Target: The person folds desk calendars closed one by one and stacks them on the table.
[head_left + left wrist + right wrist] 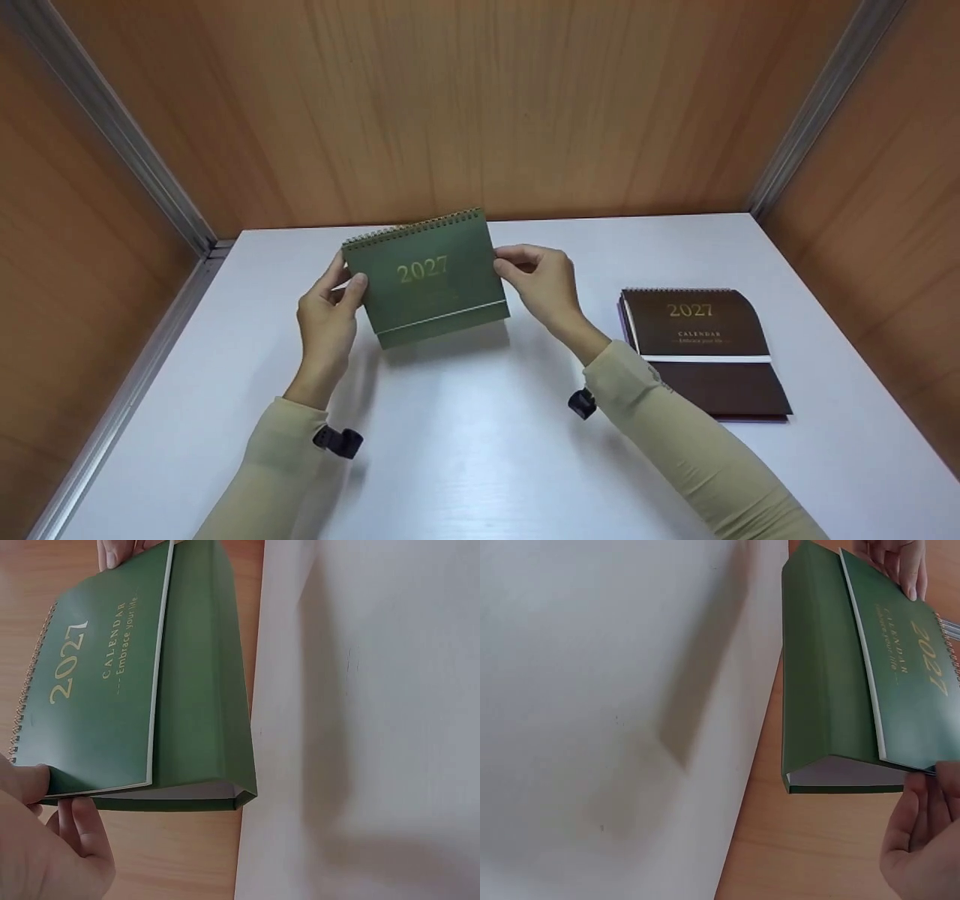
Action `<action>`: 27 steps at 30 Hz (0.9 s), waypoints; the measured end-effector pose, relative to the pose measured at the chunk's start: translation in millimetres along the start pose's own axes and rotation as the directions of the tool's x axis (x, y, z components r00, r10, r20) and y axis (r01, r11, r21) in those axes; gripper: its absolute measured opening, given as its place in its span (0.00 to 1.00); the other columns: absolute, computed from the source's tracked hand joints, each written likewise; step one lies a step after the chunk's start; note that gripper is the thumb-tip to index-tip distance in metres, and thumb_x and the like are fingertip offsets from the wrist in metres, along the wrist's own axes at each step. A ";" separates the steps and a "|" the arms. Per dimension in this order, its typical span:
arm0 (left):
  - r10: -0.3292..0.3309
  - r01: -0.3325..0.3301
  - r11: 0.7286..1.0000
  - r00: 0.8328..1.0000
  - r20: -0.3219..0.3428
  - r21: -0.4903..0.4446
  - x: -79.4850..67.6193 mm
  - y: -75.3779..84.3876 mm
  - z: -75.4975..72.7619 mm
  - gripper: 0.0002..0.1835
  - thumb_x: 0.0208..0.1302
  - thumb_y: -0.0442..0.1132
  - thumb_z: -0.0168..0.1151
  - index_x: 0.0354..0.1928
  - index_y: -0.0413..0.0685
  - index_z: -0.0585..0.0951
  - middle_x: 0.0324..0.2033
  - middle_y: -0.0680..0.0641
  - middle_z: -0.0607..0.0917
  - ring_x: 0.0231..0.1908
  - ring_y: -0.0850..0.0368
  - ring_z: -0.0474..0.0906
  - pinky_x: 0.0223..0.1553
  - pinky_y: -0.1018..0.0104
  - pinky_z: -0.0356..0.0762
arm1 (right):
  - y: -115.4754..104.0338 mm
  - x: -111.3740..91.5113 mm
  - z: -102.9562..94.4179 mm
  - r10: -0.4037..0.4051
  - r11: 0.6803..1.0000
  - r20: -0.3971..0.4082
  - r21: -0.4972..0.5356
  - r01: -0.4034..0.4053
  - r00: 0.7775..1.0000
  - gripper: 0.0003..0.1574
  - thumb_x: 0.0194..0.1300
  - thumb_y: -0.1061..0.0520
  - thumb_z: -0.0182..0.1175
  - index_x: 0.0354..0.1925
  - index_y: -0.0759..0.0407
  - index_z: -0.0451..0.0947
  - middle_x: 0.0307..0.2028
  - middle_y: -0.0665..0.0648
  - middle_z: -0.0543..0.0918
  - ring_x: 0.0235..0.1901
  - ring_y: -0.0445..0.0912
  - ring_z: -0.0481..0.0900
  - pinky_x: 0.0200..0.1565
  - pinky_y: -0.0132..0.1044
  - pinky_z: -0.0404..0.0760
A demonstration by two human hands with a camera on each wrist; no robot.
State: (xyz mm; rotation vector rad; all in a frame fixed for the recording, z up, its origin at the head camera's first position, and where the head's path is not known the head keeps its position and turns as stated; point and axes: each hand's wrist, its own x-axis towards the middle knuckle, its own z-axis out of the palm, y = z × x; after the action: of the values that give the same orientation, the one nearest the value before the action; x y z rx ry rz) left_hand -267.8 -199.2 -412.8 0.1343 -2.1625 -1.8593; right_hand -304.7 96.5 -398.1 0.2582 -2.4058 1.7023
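A green spiral-bound 2027 desk calendar (435, 289) is held up above the white table, tilted with its right end higher. My left hand (328, 315) pinches its left edge, the thumb on the front cover. At the opposite edge my right hand (541, 285) pinches it between thumb and fingers. In the left wrist view the calendar (105, 682) shows gold lettering, and its folded stand is spread into a wedge. The right wrist view shows the same hollow base of the calendar (817, 690) from the other end.
A dark brown 2027 desk calendar (705, 386) lies on the right of the white table (465, 465), partly beside my right forearm. Wooden panels (525, 105) with metal corner strips (825, 105) enclose the table at the back and both sides.
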 end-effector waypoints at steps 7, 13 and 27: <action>-0.005 0.006 1.000 0.999 0.051 -0.014 -4.0 3.4 16.3 0.31 0.80 0.44 0.61 0.80 0.57 0.68 0.67 0.45 0.80 0.59 0.55 0.79 0.64 0.63 0.81 | 7.6 -10.2 -27.1 0.033 0.999 0.013 0.027 -0.033 0.999 0.10 0.71 0.57 0.72 0.49 0.55 0.91 0.42 0.52 0.91 0.43 0.46 0.88 0.46 0.33 0.87; -0.006 0.010 0.999 0.994 0.111 -0.036 -10.6 6.5 28.6 0.29 0.80 0.42 0.62 0.79 0.57 0.71 0.67 0.45 0.81 0.60 0.54 0.79 0.64 0.62 0.81 | 17.5 -20.3 -47.9 0.106 0.992 0.031 0.070 -0.108 0.994 0.10 0.71 0.57 0.72 0.50 0.57 0.90 0.43 0.56 0.91 0.43 0.48 0.89 0.48 0.34 0.88; -0.012 0.044 0.989 0.976 0.217 -0.140 -19.2 7.8 55.3 0.26 0.79 0.38 0.63 0.75 0.50 0.76 0.64 0.45 0.82 0.56 0.50 0.82 0.61 0.65 0.83 | 36.3 -31.8 -83.8 0.202 0.964 0.075 0.160 -0.212 0.976 0.16 0.69 0.60 0.72 0.51 0.68 0.87 0.39 0.56 0.90 0.39 0.45 0.89 0.49 0.38 0.89</action>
State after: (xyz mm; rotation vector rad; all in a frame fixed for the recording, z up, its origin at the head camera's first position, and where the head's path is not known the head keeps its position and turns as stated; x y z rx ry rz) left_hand -263.8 -140.3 -415.3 -0.0710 -2.1603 -2.1270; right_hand -278.7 188.6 -411.7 0.0807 -2.4062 2.0182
